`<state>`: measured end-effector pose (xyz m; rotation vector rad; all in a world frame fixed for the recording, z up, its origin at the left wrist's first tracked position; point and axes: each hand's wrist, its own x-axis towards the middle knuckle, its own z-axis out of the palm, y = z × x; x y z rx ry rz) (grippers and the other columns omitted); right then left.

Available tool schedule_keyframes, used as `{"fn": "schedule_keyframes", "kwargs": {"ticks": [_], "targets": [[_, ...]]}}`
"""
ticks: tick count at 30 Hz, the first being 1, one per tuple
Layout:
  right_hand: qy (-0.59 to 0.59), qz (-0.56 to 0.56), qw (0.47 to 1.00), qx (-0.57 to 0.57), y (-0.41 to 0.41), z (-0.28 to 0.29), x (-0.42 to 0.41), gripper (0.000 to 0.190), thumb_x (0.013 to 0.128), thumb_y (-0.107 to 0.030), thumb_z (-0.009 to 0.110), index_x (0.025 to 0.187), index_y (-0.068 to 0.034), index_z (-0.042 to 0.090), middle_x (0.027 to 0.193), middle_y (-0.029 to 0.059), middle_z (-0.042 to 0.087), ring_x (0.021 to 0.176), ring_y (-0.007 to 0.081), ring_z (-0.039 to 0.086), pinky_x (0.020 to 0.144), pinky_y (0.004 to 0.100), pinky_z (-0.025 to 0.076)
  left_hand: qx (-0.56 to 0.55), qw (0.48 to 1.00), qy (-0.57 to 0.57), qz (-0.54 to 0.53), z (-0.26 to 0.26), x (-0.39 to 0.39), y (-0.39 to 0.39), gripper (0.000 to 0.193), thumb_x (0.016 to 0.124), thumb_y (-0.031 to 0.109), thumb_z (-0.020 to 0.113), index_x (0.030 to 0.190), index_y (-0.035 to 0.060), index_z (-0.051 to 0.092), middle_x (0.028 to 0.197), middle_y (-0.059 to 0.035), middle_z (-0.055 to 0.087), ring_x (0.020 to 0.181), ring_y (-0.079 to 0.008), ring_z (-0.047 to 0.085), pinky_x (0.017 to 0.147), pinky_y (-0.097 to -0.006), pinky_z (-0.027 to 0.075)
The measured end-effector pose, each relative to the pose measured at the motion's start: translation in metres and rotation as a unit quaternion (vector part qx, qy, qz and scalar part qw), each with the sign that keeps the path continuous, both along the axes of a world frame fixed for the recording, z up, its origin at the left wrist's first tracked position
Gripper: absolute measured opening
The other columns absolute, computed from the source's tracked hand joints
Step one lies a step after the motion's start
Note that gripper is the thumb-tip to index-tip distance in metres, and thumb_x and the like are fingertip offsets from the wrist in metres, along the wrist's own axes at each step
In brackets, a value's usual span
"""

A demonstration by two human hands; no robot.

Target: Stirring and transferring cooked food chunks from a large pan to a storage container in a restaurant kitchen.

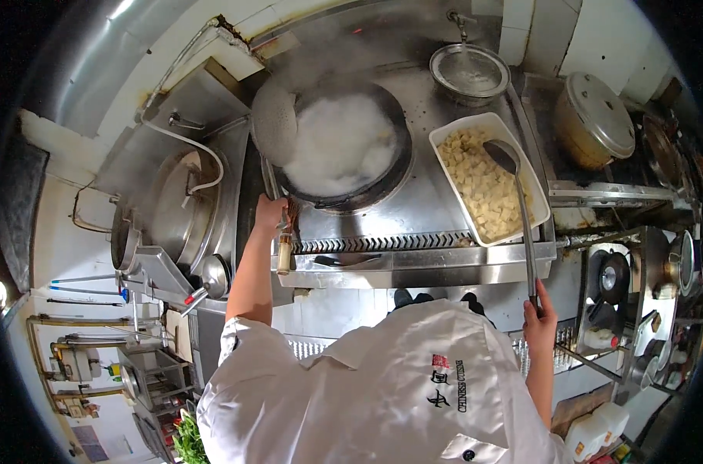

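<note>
My left hand [272, 213] grips the handle of a large perforated skimmer [274, 130]. The skimmer's round head is at the left side of a black wok [406, 148], where thick white steam hides most of the contents. A bamboo wok brush [284, 249] lies just beside that hand at the range's front edge. In my right hand [540, 313] is the long handle of a metal ladle [505, 156]. The ladle's bowl is over a white rectangular tub [435, 139] of pale cubed food [479, 185]; whether it touches the cubes is hard to tell.
Behind the tub, a fine mesh strainer [470, 69] rests on a pot under a tap [460, 26]. A lidded pot [595, 119] stands at the right. On the left are a deep metal basin [183, 203] with a bent water pipe and another ladle [215, 277].
</note>
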<state>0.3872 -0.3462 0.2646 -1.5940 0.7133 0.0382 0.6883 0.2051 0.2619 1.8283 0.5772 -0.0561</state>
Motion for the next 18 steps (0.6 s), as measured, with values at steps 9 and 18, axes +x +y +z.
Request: {"fn": "schedule_keyframes", "kwargs": {"ticks": [9,18], "targets": [[-0.029,0.021,0.998,-0.044,0.019,-0.018,0.000,0.051,0.091,-0.003,0.058,0.140,-0.011,0.047,0.076,-0.0077,0.051,0.058,0.0025,0.038,0.050,0.0190,0.033,-0.209,0.961,0.154,-0.099,-0.008,0.017,0.004,0.016,0.076,0.005,0.059,0.065,0.0032,0.047,0.053,-0.0088,0.048,0.044,-0.0192,0.052,0.039,-0.0358,0.045],[-0.013,-0.010,1.000,-0.023,0.043,-0.002,-0.007,0.051,0.091,-0.001,0.058,0.139,-0.014,0.049,0.074,-0.0070,0.051,0.056,0.0024,0.039,0.049,0.0193,0.033,-0.518,0.800,0.301,-0.029,-0.003,0.028,-0.025,0.011,0.079,0.005,0.057,0.082,0.0013,0.048,0.065,-0.0013,0.049,0.050,-0.0091,0.050,0.040,-0.0204,0.041]]}}
